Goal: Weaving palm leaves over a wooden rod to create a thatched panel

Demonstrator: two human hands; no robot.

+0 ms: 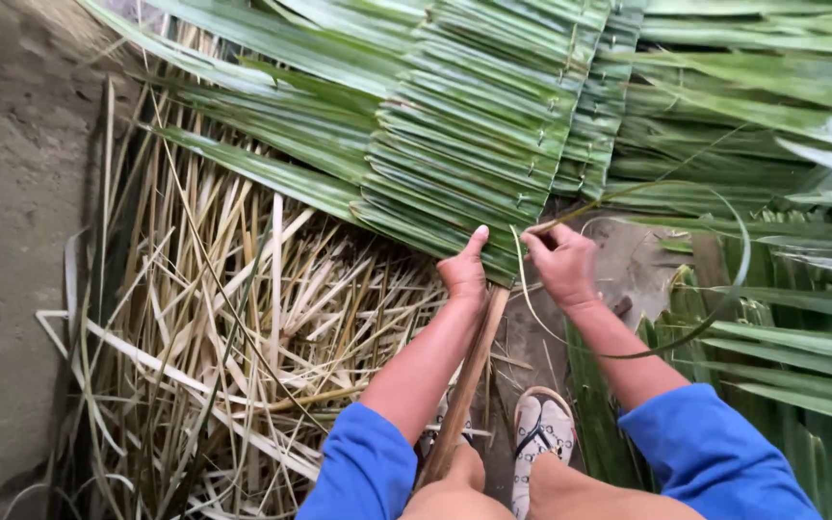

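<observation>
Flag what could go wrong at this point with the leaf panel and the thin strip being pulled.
1. The right hand pulls a thin green strip that arcs wide; it might snag on the loose fronds.
2. The left hand pins only the edge of the stitched leaf panel on the wooden stick; the last leaf could slip.

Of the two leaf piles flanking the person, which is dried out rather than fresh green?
The pile of dry strips beside the left hand is pale straw-yellow and tangled. The green fronds past the right hand are glossy and fresh.
</observation>
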